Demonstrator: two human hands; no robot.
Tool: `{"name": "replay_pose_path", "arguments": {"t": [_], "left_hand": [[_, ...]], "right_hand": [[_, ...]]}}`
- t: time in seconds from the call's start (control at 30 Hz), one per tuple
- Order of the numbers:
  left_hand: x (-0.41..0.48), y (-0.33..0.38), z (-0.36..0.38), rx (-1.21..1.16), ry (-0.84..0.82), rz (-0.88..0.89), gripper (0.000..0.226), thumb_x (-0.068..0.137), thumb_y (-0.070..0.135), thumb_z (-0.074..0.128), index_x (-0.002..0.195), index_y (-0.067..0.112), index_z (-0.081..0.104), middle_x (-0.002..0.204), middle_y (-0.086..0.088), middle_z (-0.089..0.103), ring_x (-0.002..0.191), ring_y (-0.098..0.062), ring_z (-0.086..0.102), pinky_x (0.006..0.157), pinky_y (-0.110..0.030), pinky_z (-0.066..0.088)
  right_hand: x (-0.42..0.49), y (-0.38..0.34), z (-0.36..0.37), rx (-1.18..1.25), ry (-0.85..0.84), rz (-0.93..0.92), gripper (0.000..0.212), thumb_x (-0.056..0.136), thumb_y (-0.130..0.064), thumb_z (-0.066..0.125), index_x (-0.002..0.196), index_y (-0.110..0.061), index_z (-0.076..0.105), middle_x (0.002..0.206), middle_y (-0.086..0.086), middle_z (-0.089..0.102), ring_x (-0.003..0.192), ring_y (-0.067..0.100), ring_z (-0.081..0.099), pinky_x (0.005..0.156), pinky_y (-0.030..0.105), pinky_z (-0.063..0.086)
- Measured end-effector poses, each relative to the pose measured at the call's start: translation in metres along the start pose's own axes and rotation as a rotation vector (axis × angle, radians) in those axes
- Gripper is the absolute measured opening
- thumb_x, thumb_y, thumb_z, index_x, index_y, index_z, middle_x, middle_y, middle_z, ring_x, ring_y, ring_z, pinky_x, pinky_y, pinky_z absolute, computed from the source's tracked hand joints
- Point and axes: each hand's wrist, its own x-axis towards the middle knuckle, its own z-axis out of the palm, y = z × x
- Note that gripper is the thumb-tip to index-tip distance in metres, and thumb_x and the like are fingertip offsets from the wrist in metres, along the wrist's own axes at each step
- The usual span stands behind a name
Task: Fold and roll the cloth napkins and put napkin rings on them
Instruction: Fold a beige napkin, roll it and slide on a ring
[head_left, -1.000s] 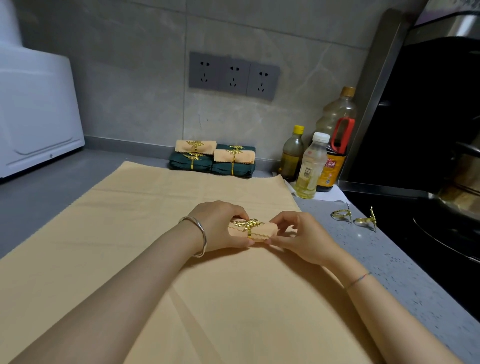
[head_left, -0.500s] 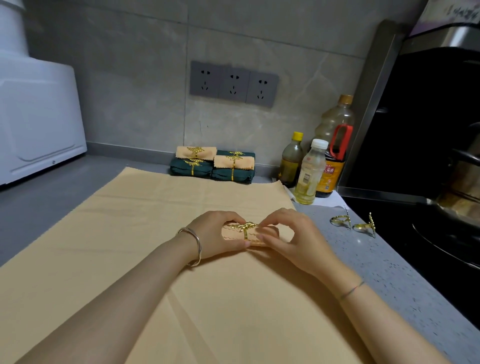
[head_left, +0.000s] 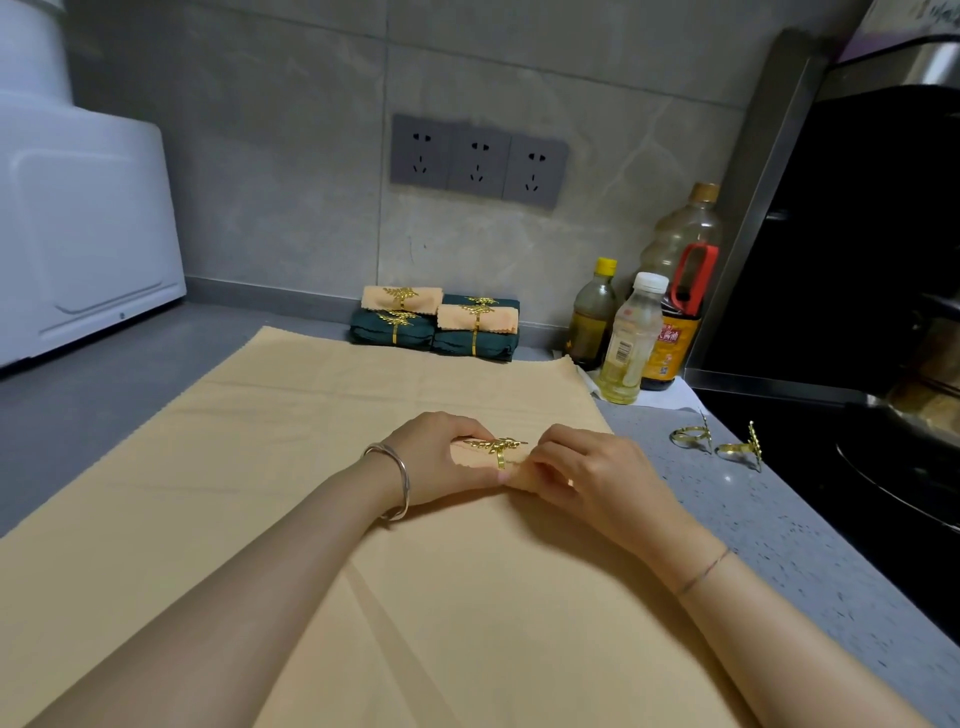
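A small rolled peach napkin (head_left: 485, 457) lies between my two hands over the large peach cloth (head_left: 291, 467). A gold leaf napkin ring (head_left: 497, 447) sits around its middle. My left hand (head_left: 441, 457) grips the roll's left end. My right hand (head_left: 587, 478) pinches its right end, covering most of that side. Against the back wall lies a stack of ringed rolls, green ones (head_left: 395, 330) below and peach ones (head_left: 402, 299) on top. Two loose gold rings (head_left: 691, 435) (head_left: 740, 448) rest on the grey counter to the right.
Three bottles (head_left: 631, 338) stand at the back right beside a dark stove area (head_left: 857, 364) with a pan. A white appliance (head_left: 78, 223) fills the left. Wall sockets (head_left: 478, 158) sit above the napkin stack.
My right hand has slid in over the roll's right end, hiding more of it. The roll and both hands sit slightly lower and nearer me than before.
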Motion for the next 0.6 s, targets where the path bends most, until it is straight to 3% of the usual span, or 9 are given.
{"name": "replay_pose_path", "arguments": {"t": [0.1,0.27,0.37,0.43,0.53,0.6], "left_hand": [[0.000,-0.001,-0.001,-0.021,0.007,-0.004,0.044,0.073,0.049,0.074,0.112,0.031,0.064,0.106,0.015,0.062,0.099,-0.006,0.056,0.087,-0.020,0.045],[-0.002,-0.001,0.000,-0.149,0.018,0.012,0.048,0.068,0.038,0.082,0.110,0.032,0.061,0.104,0.016,0.060,0.091,0.007,0.054,0.076,-0.001,0.037],[-0.002,-0.002,0.004,-0.193,0.043,0.025,0.047,0.064,0.035,0.084,0.104,0.036,0.059,0.105,0.014,0.062,0.099,0.007,0.055,0.088,-0.013,0.042],[-0.002,-0.003,0.002,-0.199,0.041,0.021,0.051,0.064,0.034,0.084,0.108,0.034,0.059,0.105,0.014,0.061,0.103,0.004,0.055,0.089,-0.014,0.042],[-0.003,-0.005,-0.009,-0.167,-0.054,-0.007,0.064,0.065,0.035,0.084,0.121,0.031,0.054,0.111,0.014,0.059,0.107,-0.003,0.054,0.093,-0.017,0.041],[-0.004,-0.007,-0.017,-0.093,-0.137,-0.027,0.070,0.066,0.038,0.083,0.127,0.031,0.051,0.118,0.013,0.056,0.110,-0.005,0.052,0.096,-0.019,0.040]], "right_hand": [[-0.001,0.002,-0.003,0.073,-0.030,0.057,0.023,0.084,-0.032,0.053,0.074,-0.016,0.066,0.074,-0.007,0.062,0.056,0.013,0.055,0.043,0.021,0.042],[0.008,-0.014,-0.006,0.151,-0.021,0.222,0.025,0.084,-0.044,0.053,0.094,-0.025,0.065,0.090,-0.013,0.064,0.077,0.007,0.058,0.057,0.016,0.040],[0.019,-0.021,-0.002,0.145,-0.067,0.252,0.024,0.083,-0.041,0.061,0.102,-0.027,0.065,0.099,-0.014,0.062,0.087,0.007,0.058,0.063,0.022,0.046],[0.022,-0.020,-0.001,0.258,-0.200,0.379,0.029,0.084,-0.045,0.063,0.110,-0.031,0.061,0.106,-0.019,0.059,0.094,0.002,0.056,0.073,0.024,0.048],[0.014,-0.012,0.001,0.551,-0.382,0.510,0.032,0.084,-0.043,0.066,0.114,-0.035,0.060,0.111,-0.022,0.059,0.100,-0.002,0.054,0.083,0.017,0.043],[0.009,-0.009,0.002,0.663,-0.406,0.514,0.031,0.083,-0.037,0.069,0.113,-0.035,0.061,0.108,-0.021,0.062,0.098,-0.003,0.054,0.079,0.010,0.041]]}}
